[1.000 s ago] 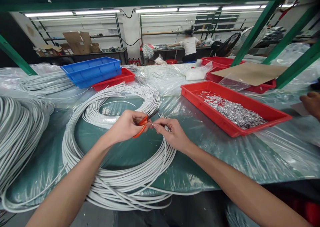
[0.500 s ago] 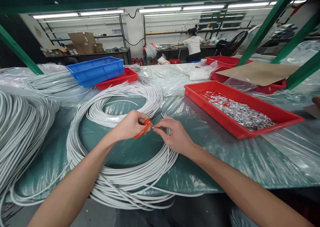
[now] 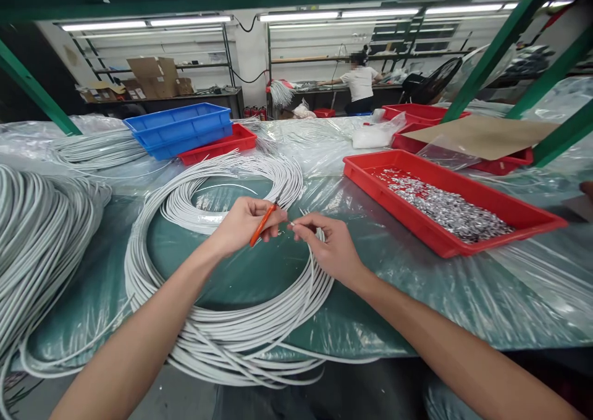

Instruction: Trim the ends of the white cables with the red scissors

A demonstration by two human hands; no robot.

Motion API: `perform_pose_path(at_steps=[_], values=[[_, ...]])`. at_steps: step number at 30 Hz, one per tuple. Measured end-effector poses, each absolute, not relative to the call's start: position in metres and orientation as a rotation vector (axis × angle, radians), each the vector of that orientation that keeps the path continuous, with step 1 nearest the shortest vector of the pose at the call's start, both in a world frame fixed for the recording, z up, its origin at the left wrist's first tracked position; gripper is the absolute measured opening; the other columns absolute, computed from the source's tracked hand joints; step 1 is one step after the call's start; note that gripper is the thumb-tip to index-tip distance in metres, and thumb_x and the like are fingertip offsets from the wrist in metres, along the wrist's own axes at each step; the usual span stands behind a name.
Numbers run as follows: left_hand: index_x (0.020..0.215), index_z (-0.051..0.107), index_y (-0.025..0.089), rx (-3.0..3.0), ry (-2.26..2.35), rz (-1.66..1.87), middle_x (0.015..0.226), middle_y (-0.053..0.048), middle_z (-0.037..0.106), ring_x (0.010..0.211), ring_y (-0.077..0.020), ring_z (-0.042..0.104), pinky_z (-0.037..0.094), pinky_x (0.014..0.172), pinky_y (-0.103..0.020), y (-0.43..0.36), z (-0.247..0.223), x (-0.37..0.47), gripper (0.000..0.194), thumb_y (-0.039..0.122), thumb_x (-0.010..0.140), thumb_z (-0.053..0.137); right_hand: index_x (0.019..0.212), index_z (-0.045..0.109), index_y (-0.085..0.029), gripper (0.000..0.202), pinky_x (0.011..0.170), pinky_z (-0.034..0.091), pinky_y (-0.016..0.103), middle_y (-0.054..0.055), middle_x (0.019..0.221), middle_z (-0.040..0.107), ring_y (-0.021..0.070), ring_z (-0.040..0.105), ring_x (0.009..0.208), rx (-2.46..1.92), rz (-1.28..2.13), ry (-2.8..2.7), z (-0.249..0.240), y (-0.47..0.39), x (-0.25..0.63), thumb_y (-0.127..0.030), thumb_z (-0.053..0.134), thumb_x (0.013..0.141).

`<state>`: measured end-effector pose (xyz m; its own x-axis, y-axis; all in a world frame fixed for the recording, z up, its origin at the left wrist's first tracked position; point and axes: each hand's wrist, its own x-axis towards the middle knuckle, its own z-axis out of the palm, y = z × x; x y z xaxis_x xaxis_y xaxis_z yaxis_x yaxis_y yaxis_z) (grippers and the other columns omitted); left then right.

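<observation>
My left hand (image 3: 245, 225) is closed around a pair of orange-handled scissors (image 3: 263, 223), their dark blades pointing up and away from me. Its fingertips come close to those of my right hand (image 3: 331, 244), which pinches the end of a white cable (image 3: 292, 223). Where the fingertips meet, the tip is too small to make out fully. Under both hands lies a large coil of white cable (image 3: 231, 333), with a smaller coil (image 3: 194, 216) behind it. Loose cable ends show beside my right hand.
A red tray (image 3: 393, 222) of small shiny metal pieces stands to the right. A blue bin (image 3: 178, 130) rests partly on a red tray (image 3: 241, 139). A thick cable bundle (image 3: 41, 253) lies at left. Green posts (image 3: 491, 55) frame the bench; a person (image 3: 361, 83) works behind.
The scissors have turned more upright in my left hand. My right hand has shifted slightly right, and the fingertips of the two hands are a little further apart.
</observation>
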<state>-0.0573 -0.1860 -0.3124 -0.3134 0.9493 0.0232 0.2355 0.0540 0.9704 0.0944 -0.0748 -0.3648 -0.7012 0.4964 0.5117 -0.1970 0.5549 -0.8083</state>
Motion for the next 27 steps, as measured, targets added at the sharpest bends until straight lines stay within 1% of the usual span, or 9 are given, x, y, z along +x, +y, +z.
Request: perform_pose_path(at_steps=[3, 6, 10, 15, 20, 23, 27], values=[[0.082, 0.069, 0.011, 1.249, 1.645, 1.42, 0.059, 0.001, 0.062, 0.049, -0.0065, 0.053, 0.043, 0.049, -0.017, -0.184, -0.315, -0.055, 0.024, 0.034, 0.077, 0.073, 0.074, 0.067, -0.018, 0.025, 0.067, 0.042, 0.03, 0.003, 0.069, 0.064, 0.0167, 0.057, 0.067, -0.215, 1.382, -1.967, -0.365, -0.072, 0.091, -0.034, 0.058, 0.091], [0.089, 0.071, 0.01, 1.292, 1.629, 1.42, 0.06, 0.0, 0.062, 0.052, -0.0078, 0.054, 0.045, 0.052, -0.018, -0.183, -0.319, -0.054, 0.028, 0.034, 0.076, 0.075, 0.075, 0.067, -0.017, 0.029, 0.065, 0.043, 0.029, 0.002, 0.066, 0.061, 0.0153, 0.055, 0.065, -0.19, 1.558, -1.898, -0.366, -0.071, 0.089, -0.041, 0.06, 0.09], [0.087, 0.07, 0.01, 1.361, 1.654, 1.367, 0.064, -0.002, 0.064, 0.057, -0.0102, 0.056, 0.046, 0.053, -0.02, -0.184, -0.323, -0.053, 0.026, 0.033, 0.075, 0.075, 0.077, 0.069, -0.016, 0.032, 0.067, 0.043, 0.029, 0.001, 0.063, 0.058, 0.0147, 0.053, 0.065, -0.195, 1.706, -1.843, -0.367, -0.071, 0.088, -0.046, 0.063, 0.087], [0.08, 0.068, 0.011, 1.4, 1.716, 1.376, 0.064, -0.002, 0.062, 0.059, -0.0103, 0.055, 0.044, 0.053, -0.019, -0.183, -0.324, -0.05, 0.018, 0.027, 0.075, 0.074, 0.074, 0.067, -0.017, 0.032, 0.067, 0.043, 0.028, 0.0, 0.062, 0.057, 0.0138, 0.052, 0.064, -0.228, 1.771, -1.807, -0.366, -0.074, 0.089, -0.047, 0.066, 0.085], [0.075, 0.065, 0.012, 1.424, 1.743, 1.392, 0.061, 0.001, 0.057, 0.056, -0.0075, 0.048, 0.039, 0.051, -0.018, -0.182, -0.326, -0.049, 0.01, 0.02, 0.075, 0.071, 0.066, 0.062, -0.017, 0.034, 0.065, 0.043, 0.027, 0.0, 0.061, 0.057, 0.0132, 0.051, 0.061, -0.254, 1.753, -1.796, -0.364, -0.076, 0.09, -0.046, 0.067, 0.084], [0.074, 0.063, 0.012, 1.402, 1.731, 1.416, 0.06, 0.002, 0.056, 0.054, -0.0064, 0.044, 0.038, 0.05, -0.018, -0.181, -0.328, -0.048, 0.008, 0.017, 0.074, 0.069, 0.067, 0.062, -0.017, 0.031, 0.064, 0.042, 0.026, 0.0, 0.061, 0.057, 0.0128, 0.052, 0.061, -0.257, 1.714, -1.788, -0.366, -0.076, 0.089, -0.042, 0.066, 0.085], [0.071, 0.06, 0.012, 1.367, 1.667, 1.465, 0.059, 0.002, 0.057, 0.054, -0.0061, 0.044, 0.037, 0.049, -0.017, -0.182, -0.328, -0.044, 0.006, 0.012, 0.071, 0.066, 0.069, 0.062, -0.017, 0.028, 0.063, 0.042, 0.026, 0.0, 0.062, 0.058, 0.0129, 0.053, 0.062, -0.251, 1.601, -1.809, -0.37, -0.075, 0.089, -0.037, 0.062, 0.089]])
